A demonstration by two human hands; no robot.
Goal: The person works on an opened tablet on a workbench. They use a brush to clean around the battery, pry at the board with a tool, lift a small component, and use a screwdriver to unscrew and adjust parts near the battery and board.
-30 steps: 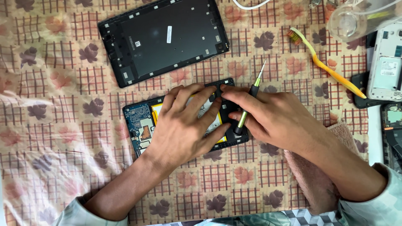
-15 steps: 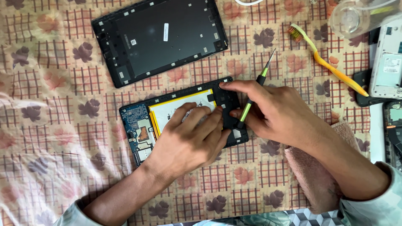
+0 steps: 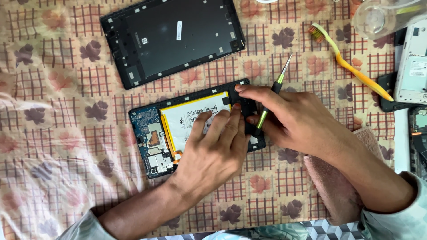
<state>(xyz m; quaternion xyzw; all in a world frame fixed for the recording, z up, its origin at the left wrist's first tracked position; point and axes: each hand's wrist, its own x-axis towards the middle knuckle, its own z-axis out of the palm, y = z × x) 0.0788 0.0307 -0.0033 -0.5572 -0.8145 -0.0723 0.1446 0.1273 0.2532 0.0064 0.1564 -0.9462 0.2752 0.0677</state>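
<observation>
An opened tablet (image 3: 153,133) lies on the patterned cloth, its blue circuit board at the left and a white battery (image 3: 189,118) in the middle. My left hand (image 3: 218,149) rests flat on the battery, fingers spread toward the tablet's right end. My right hand (image 3: 289,118) holds a green-handled screwdriver (image 3: 271,98) with its metal tip pointing up and away, while its fingers touch the tablet's black right end. The removed black back cover (image 3: 173,40) lies above, apart from both hands.
A yellow toothbrush (image 3: 356,69) lies at the upper right. A clear round container (image 3: 378,15) sits in the top right corner. White and dark devices (image 3: 416,71) line the right edge. A pink cloth (image 3: 329,182) lies under my right forearm.
My left hand has slid down and back off the tablet's right end, uncovering more of the white battery. My right hand keeps the screwdriver over the right end.
</observation>
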